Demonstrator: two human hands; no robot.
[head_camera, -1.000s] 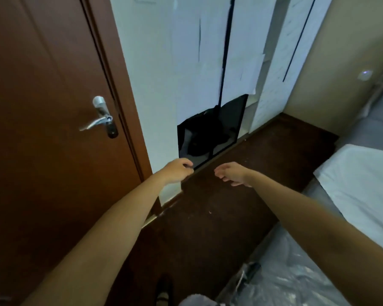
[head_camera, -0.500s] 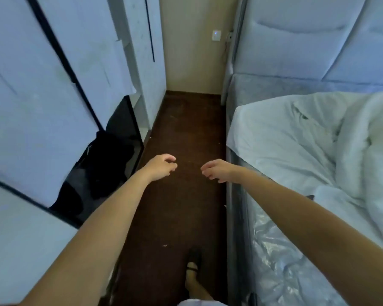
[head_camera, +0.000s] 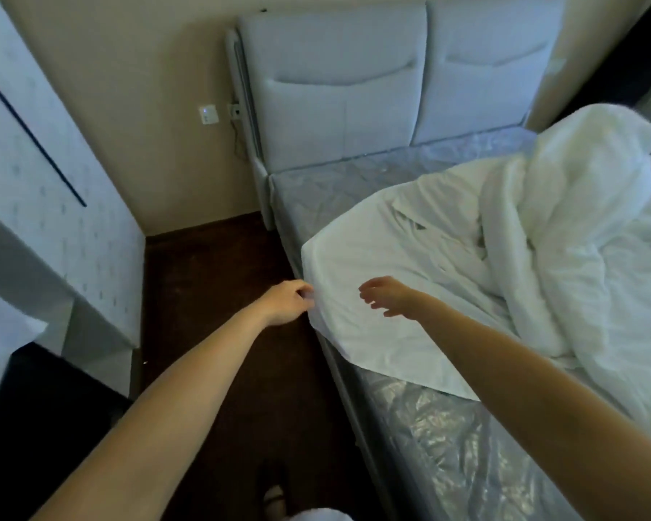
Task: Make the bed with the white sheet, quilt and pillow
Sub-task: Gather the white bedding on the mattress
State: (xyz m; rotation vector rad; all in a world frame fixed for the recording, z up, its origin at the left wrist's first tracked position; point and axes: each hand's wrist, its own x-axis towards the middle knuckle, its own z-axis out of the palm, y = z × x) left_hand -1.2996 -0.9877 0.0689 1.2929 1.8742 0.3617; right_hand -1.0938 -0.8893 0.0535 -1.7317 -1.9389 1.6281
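sheet [head_camera: 376, 295]: soft, light, limp; I'd take its near edge.
left hand [head_camera: 288, 300]: pinching that edge.
right hand [head_camera: 386, 295]: released, fingers spread above sheet.

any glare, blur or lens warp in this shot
Head view: dim, bluish light; glare on the plastic-wrapped mattress; the bunched quilt is nearly blown out; wide-angle bending at the edges; slight softness on the left hand at the white sheet.

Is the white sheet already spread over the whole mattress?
No. The sheet lies rumpled, leaving the plastic-wrapped mattress bare near the headboard.
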